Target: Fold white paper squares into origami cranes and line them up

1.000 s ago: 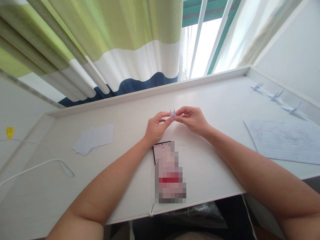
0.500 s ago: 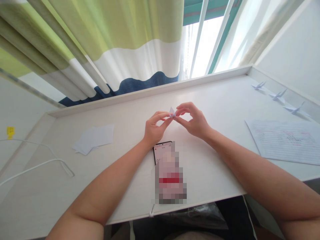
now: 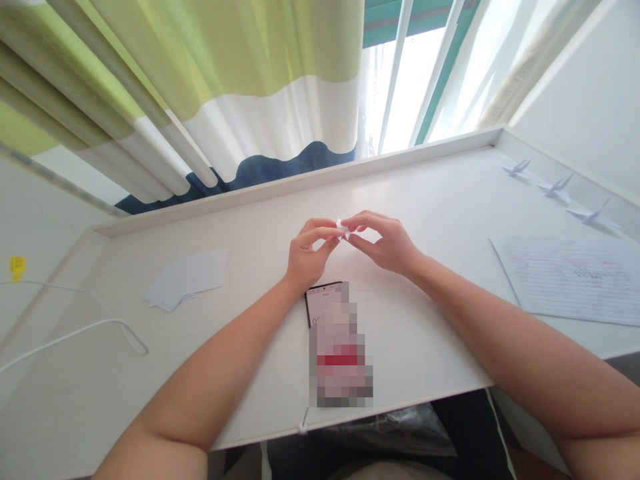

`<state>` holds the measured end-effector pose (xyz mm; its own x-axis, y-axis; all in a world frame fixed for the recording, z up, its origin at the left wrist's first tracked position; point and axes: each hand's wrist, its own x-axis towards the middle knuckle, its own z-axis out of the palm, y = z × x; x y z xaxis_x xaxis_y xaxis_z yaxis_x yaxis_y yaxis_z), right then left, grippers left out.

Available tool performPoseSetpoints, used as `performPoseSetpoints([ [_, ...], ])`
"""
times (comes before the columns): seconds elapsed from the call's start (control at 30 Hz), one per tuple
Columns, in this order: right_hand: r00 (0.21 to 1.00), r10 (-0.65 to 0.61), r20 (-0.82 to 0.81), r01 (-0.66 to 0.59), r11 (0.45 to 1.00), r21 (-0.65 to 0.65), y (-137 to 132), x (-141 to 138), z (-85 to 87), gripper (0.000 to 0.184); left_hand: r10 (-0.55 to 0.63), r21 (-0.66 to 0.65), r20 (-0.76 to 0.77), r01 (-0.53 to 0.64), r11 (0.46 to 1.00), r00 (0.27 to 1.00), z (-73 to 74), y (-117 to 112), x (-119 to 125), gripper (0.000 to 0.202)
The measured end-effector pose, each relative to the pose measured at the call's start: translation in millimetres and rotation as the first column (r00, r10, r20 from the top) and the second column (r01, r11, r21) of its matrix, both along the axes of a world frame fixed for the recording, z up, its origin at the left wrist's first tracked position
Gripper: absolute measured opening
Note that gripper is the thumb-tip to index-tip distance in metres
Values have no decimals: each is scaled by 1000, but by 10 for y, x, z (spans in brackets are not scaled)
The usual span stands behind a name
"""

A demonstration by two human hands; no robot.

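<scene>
A small folded white paper piece is pinched at the fingertips of both hands, above the middle of the white desk. Most of it is hidden by my fingers. My left hand holds its near side, and my right hand holds the other side. Below my left wrist lies a smartphone, its lower part pixelated. Its screen is lit.
A stack of white paper squares lies to the left. Several paper cranes line the far right edge, near a lined sheet of paper. A white cable runs off the left side. A raised rim backs the desk, below a striped curtain.
The paper's pointed tips stood upright earlier; now it sits lower and flatter between my fingertips. My right fingers have closed down from an arched pose, and both hands have drawn closer.
</scene>
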<state>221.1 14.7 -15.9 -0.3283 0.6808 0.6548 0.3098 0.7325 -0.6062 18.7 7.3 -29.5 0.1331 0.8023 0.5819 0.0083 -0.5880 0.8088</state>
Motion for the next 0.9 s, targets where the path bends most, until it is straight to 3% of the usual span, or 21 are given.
performPoseSetpoints([
  [0.23, 1000, 20, 19, -22, 989, 148, -17, -6, 48, 20, -18, 21, 4, 18, 1000, 1000, 0, -2, -1, 12],
  [0.47, 999, 2, 35, -8, 986, 165, 18, 8, 10, 18, -8, 12, -8, 8, 1000, 1000, -17, 8, -3, 11],
  [0.67, 999, -10, 47, 1, 981, 192, 37, 5, -13, 13, 102, 53, -61, -99, 994, 993, 12, -2, 9, 6],
  [0.8, 999, -19, 43, 13, 989, 148, 20, -12, -3, 11, 51, -46, -52, -53, 998, 997, 39, -16, 20, 13],
  [0.9, 998, -17, 59, 16, 999, 32, 3, -20, 8, 18, 50, -150, -67, -60, 987, 996, 39, -17, 20, 20],
])
